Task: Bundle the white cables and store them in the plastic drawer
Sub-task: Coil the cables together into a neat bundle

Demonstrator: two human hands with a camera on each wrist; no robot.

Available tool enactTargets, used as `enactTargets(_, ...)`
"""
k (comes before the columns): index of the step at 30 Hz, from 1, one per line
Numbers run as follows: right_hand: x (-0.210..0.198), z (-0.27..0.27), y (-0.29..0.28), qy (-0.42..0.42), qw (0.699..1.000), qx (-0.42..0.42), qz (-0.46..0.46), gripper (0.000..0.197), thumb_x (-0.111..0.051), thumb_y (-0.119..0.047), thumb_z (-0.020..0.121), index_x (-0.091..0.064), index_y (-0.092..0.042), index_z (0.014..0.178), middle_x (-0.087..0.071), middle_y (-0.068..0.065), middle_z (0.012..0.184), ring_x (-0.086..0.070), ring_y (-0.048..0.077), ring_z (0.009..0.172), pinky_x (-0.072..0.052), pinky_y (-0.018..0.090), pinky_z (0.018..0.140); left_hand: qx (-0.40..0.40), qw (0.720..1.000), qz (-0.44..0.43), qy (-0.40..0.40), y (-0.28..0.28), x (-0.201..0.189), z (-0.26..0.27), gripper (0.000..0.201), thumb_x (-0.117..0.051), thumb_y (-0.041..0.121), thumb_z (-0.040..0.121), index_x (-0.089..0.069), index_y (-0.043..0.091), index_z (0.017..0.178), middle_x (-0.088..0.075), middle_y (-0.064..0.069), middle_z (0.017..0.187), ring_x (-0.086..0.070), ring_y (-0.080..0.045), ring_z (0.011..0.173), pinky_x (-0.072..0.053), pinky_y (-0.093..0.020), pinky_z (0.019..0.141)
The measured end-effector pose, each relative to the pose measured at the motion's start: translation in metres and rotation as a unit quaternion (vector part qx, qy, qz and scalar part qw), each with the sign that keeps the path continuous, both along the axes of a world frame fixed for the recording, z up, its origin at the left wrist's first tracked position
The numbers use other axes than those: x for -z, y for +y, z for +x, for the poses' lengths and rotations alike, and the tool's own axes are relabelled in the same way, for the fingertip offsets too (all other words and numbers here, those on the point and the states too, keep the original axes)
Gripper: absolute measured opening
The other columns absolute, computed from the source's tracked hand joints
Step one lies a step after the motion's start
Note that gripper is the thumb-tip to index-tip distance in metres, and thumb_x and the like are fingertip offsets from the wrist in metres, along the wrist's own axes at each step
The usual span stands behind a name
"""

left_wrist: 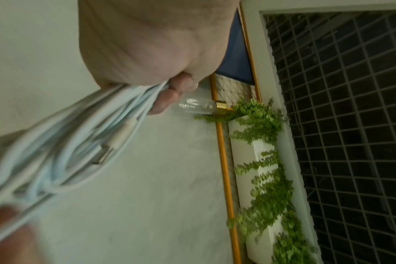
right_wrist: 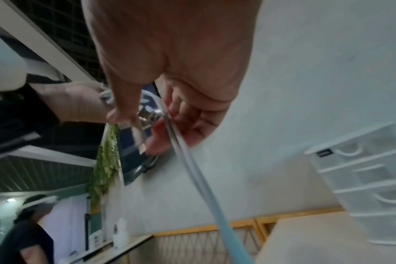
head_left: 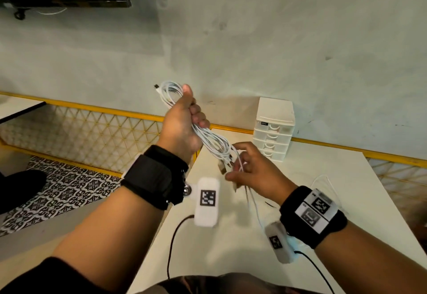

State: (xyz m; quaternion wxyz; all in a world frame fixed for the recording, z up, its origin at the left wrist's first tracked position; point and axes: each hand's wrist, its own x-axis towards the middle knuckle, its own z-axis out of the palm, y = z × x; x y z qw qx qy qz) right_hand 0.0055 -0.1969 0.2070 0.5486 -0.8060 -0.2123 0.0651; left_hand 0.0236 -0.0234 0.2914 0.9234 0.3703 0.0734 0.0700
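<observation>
My left hand (head_left: 182, 120) is raised above the table's left edge and grips a looped bundle of white cables (head_left: 171, 94); a small plug sticks out at the top. The loops hang down past my fist (left_wrist: 151, 53), with a USB plug (left_wrist: 106, 153) among them. Just below, my right hand (head_left: 251, 169) pinches the loose lower strands (head_left: 240, 164); a cable (right_wrist: 192, 169) runs through its fingers (right_wrist: 161, 139) and trails down to the table. The white plastic drawer unit (head_left: 273, 129) stands at the table's far edge against the wall, drawers shut, also in the right wrist view (right_wrist: 369, 182).
The cream table (head_left: 323, 201) has another thin white cable (head_left: 323, 179) lying at the right. A yellow-framed mesh railing (head_left: 92, 129) runs behind and left; patterned floor lies below it. A person stands far off in the right wrist view (right_wrist: 29, 230).
</observation>
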Motion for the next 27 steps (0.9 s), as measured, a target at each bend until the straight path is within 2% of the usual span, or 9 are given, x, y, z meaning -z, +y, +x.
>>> enactTargets(2,0.013,0.008,-0.012,-0.001,0.997,0.067,0.038,0.028,-0.066,-0.011,0.086,-0.052,-0.011,0.111,-0.053,-0.007,0.075,-0.06,0.013,0.052,-0.045,0.018,0.053,-0.024,1.0,-0.012,-0.014,0.018,-0.008,0.008,0.041,-0.056,0.046,0.092,-0.044,0.021,0.062,-0.029,0.01,0.044,-0.026,-0.005,0.034,-0.025,-0.018,0.037)
enactTargets(4,0.025,0.012,-0.02,-0.021,0.994,0.093,0.045,0.015,-0.056,-0.011,0.093,-0.053,-0.019,0.106,-0.051,-0.006,0.068,-0.055,0.011,0.047,-0.043,0.021,0.058,-0.047,0.998,-0.027,-0.022,0.033,-0.014,0.015,0.042,-0.056,0.048,0.092,-0.042,0.021,0.062,-0.029,0.01,0.044,-0.026,-0.005,0.033,-0.025,-0.018,0.036)
enactTargets(8,0.038,0.011,-0.024,-0.097,0.986,-0.007,-0.133,0.049,-0.039,-0.01,0.099,-0.043,-0.055,0.116,-0.05,-0.007,0.078,-0.052,0.001,0.061,-0.043,0.017,0.067,-0.103,0.993,-0.049,-0.033,0.041,-0.018,0.019,0.041,-0.061,0.047,0.089,-0.044,0.02,0.063,-0.03,0.009,0.049,-0.027,-0.007,0.038,-0.028,-0.02,0.038)
enactTargets(11,0.02,0.007,-0.018,-0.178,0.923,-0.099,-0.326,0.067,-0.034,0.001,0.093,-0.04,-0.05,0.135,-0.045,-0.006,0.093,-0.056,0.012,0.086,-0.049,0.03,0.084,-0.157,0.986,0.032,-0.055,0.029,-0.015,0.017,0.034,-0.061,0.042,0.09,-0.047,0.02,0.069,-0.029,0.007,0.051,-0.028,-0.009,0.041,-0.03,-0.022,0.041)
enactTargets(14,-0.026,0.004,-0.005,-0.262,0.914,-0.073,-0.301,0.06,-0.038,0.006,0.089,-0.057,-0.037,0.127,-0.048,-0.007,0.094,-0.059,0.016,0.089,-0.049,0.037,0.081,-0.177,0.97,0.152,-0.072,0.013,-0.002,0.021,0.029,-0.061,0.04,0.091,-0.046,0.019,0.076,-0.032,0.009,0.044,-0.031,-0.01,0.04,-0.032,-0.026,0.045)
enactTargets(18,-0.075,0.001,0.014,-0.304,0.912,0.051,-0.271,0.019,-0.053,-0.02,0.094,-0.053,-0.028,0.111,-0.064,-0.008,0.091,-0.062,0.018,0.084,-0.05,0.035,0.073,-0.123,0.971,0.199,-0.046,-0.01,0.016,0.026,0.035,-0.062,0.042,0.089,-0.046,0.015,0.074,-0.039,0.007,0.042,-0.037,-0.013,0.039,-0.034,-0.028,0.046)
enactTargets(21,-0.09,0.003,0.024,-0.337,0.883,0.106,-0.31,0.031,-0.063,-0.039,0.085,-0.042,-0.022,0.101,-0.059,-0.004,0.073,-0.057,0.025,0.069,-0.043,0.034,0.058,-0.058,0.97,0.233,-0.045,-0.027,0.027,0.023,0.04,-0.057,0.043,0.092,-0.046,0.015,0.067,-0.04,0.006,0.042,-0.038,-0.013,0.039,-0.032,-0.027,0.045)
enactTargets(24,-0.094,0.006,0.023,-0.354,0.848,0.159,-0.36,0.038,-0.062,-0.038,0.082,-0.029,-0.023,0.092,-0.038,-0.007,0.055,-0.046,0.026,0.058,-0.027,0.028,0.046,0.033,0.965,0.255,-0.046,-0.041,0.036,0.017,0.044,-0.052,0.05,0.093,-0.055,0.012,0.072,-0.048,-0.001,0.054,-0.045,-0.018,0.05,-0.037,-0.029,0.051)
enactTargets(27,-0.093,0.008,0.015,-0.303,0.864,0.182,-0.359,0.04,-0.065,-0.036,0.076,-0.031,-0.02,0.089,-0.04,-0.007,0.057,-0.044,0.023,0.054,-0.026,0.026,0.045,0.102,0.949,0.295,-0.043,-0.046,0.04,0.014,0.053,-0.05,0.06,0.09,-0.059,0.009,0.076,-0.048,-0.005,0.056,-0.046,-0.018,0.044,-0.037,-0.028,0.047)
